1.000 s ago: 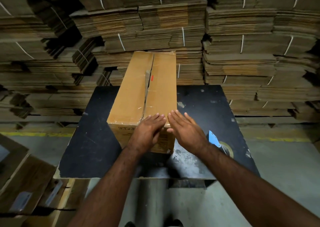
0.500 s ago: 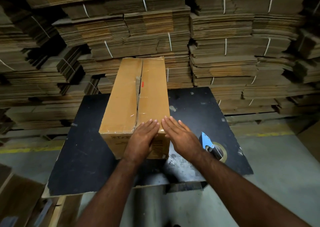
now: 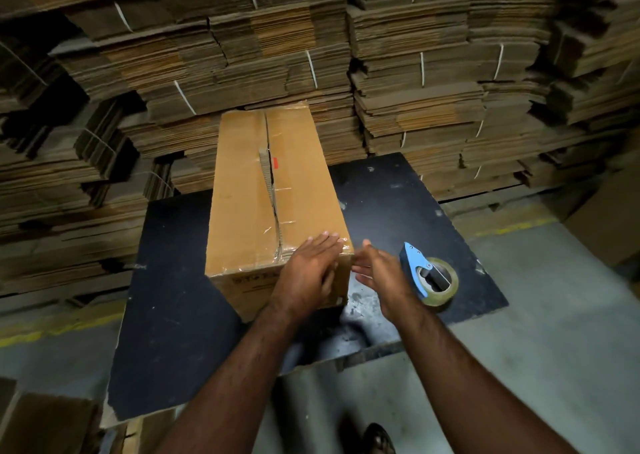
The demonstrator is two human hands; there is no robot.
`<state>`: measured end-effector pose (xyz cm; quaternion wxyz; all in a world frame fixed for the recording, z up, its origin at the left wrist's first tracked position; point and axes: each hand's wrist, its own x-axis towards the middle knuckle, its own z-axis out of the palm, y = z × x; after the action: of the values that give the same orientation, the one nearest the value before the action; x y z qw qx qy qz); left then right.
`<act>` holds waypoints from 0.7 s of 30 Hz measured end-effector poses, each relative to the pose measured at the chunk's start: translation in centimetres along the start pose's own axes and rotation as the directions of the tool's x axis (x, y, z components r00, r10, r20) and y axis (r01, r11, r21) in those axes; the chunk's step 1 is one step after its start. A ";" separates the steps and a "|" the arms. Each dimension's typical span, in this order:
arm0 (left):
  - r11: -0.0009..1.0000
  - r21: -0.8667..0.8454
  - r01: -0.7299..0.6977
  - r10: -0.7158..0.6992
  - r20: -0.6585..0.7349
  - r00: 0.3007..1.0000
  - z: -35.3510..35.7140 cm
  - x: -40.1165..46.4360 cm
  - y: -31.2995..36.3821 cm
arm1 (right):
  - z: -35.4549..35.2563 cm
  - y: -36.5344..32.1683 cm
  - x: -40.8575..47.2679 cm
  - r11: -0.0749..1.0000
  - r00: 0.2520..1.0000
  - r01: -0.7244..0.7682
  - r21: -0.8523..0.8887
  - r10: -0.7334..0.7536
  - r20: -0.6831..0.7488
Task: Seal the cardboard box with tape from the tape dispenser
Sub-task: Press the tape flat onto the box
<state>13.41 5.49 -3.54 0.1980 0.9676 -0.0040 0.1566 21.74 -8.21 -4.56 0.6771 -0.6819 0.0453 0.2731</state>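
A long brown cardboard box (image 3: 242,193) lies on a black table top (image 3: 166,280), its top flaps closed with a ragged centre seam and bits of clear tape near the close end. My left hand (image 3: 308,273) rests flat on the box's near right corner, fingers together. My right hand (image 3: 377,273) hovers just off that corner, fingers spread, holding nothing. A blue tape dispenser (image 3: 415,263) with a roll of clear tape (image 3: 441,285) lies on the table right of my right hand.
Tall stacks of flattened, strapped cardboard (image 3: 415,89) fill the whole background behind the table. A grey concrete floor (image 3: 554,349) with a yellow line lies around. More cardboard (image 3: 45,422) sits at the lower left. A shoe (image 3: 377,439) shows at the bottom.
My right hand has lifted off the box top and moved right, off the corner. My left hand has slid right along the near edge. The view has shifted left.
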 end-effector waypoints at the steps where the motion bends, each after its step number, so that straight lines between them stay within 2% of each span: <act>1: 1.000 -0.003 -0.004 0.004 0.014 1.000 0.0 0.0 -0.2 | 0.0 -0.1 0.0 1.000 1.000 0.000 0.013 0.000 -0.012; 7: 1.000 -0.018 -0.022 0.024 0.065 0.998 -0.4 0.1 -0.5 | 0.3 -1.0 0.0 0.993 0.999 -0.046 0.112 0.046 0.001; 14: 1.000 0.008 -0.020 0.019 0.098 0.995 -1.4 0.3 0.1 | 0.5 -1.1 0.0 0.991 0.997 -0.069 0.114 0.065 0.036; 21: 0.998 0.053 -0.037 0.029 0.142 0.989 -1.7 0.4 0.0 | 1.3 -0.7 0.1 0.996 0.997 -0.046 0.080 0.050 -0.053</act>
<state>13.24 6.20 -1.94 0.1676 0.9812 -0.0295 0.0908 21.77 -6.90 -3.90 0.6950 -0.6608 0.0910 0.2684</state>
